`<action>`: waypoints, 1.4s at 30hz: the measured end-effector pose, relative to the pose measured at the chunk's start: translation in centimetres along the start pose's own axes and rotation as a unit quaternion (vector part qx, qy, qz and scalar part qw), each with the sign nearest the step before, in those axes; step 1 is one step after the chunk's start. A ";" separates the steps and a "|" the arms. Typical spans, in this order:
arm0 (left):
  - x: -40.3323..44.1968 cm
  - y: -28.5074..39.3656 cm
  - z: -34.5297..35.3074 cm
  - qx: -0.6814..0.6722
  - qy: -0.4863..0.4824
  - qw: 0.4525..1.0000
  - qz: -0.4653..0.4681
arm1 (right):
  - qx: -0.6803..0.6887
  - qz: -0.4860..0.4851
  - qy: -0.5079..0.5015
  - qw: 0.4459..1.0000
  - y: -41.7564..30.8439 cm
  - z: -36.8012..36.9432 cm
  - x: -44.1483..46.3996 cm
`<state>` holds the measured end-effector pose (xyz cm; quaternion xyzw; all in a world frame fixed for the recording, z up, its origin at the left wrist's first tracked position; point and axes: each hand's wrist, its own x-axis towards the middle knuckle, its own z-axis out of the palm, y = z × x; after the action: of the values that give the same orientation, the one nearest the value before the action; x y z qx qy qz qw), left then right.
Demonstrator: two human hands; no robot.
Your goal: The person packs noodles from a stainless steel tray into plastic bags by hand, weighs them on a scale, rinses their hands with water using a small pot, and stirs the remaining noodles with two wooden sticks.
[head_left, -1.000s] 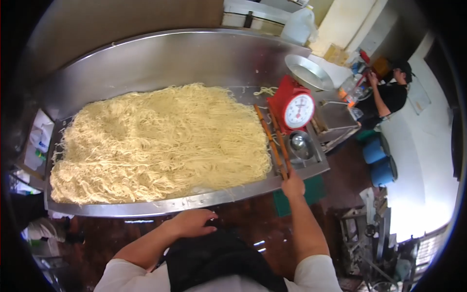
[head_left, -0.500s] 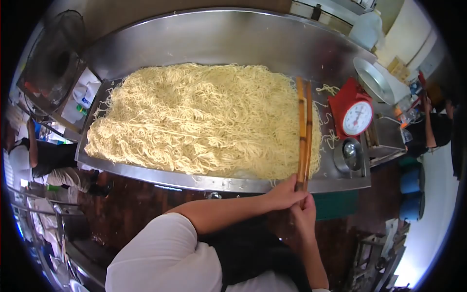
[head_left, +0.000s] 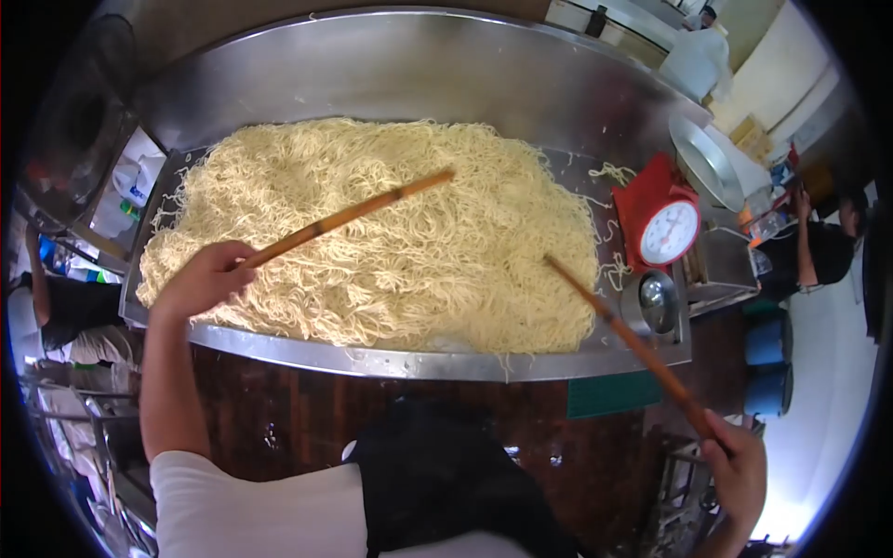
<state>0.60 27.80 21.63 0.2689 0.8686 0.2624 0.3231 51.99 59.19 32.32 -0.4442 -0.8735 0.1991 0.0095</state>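
Note:
A wide heap of pale yellow noodles lies in a steel trough. My left hand is closed around the near end of a bamboo stick, which slants up to the right over the noodles. At the lower right my right hand grips a second bamboo stick; its far tip is over the right part of the heap. The two sticks are wide apart.
Right of the noodles stand a red dial scale, a steel bowl and a round metal pan. A person is at the far right, another at the left. Blue bins stand on the right.
Both sticks were together at the heap's right edge, with my hands meeting at their near ends. Now my left hand has moved far left with one stick, and my right hand lower right with the other.

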 end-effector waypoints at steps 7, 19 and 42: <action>13.7 13.3 6.6 0.423 -0.025 0.906 -0.004 | -0.223 -0.059 -0.008 0.973 -10.9 14.3 21.2; 0.3 2.5 -5.3 0.158 -0.103 0.971 -0.146 | 0.172 0.094 -0.127 0.972 5.6 -1.2 8.1; 2.6 6.4 10.0 0.332 -0.042 0.942 0.042 | 0.106 -0.071 -0.003 0.992 -1.8 -5.3 5.1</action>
<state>7.86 36.83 18.02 0.4083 0.8797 -0.0386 0.2408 48.54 63.95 37.01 -0.3771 -0.8766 0.2910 0.0683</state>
